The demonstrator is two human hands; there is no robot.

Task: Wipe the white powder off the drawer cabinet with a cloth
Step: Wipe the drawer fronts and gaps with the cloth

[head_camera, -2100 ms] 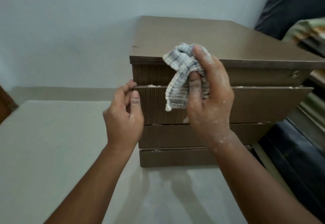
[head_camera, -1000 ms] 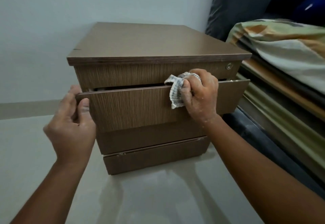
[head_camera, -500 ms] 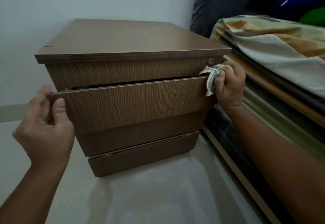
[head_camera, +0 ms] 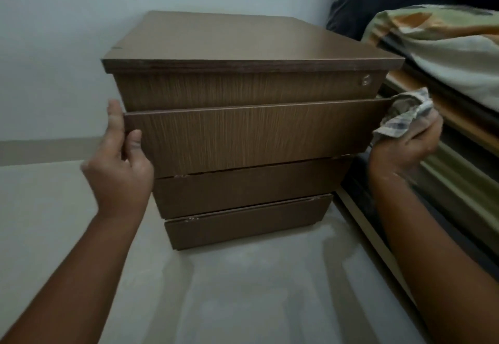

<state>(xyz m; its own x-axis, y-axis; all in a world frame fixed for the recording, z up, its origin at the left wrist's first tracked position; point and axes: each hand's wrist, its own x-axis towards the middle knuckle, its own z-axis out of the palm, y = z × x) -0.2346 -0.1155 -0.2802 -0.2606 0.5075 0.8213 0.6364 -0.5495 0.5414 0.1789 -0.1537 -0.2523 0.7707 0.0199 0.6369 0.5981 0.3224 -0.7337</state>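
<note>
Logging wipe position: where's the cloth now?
Head view, right side: cloth bunched in the right hand, at the right end of the pulled-out drawer front.

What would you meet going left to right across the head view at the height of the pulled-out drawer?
Wall → left hand → drawer → cloth → right hand → bed

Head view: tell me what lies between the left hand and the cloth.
In the head view, the pulled-out second drawer front spans from the left hand to the cloth in the right hand.
</note>
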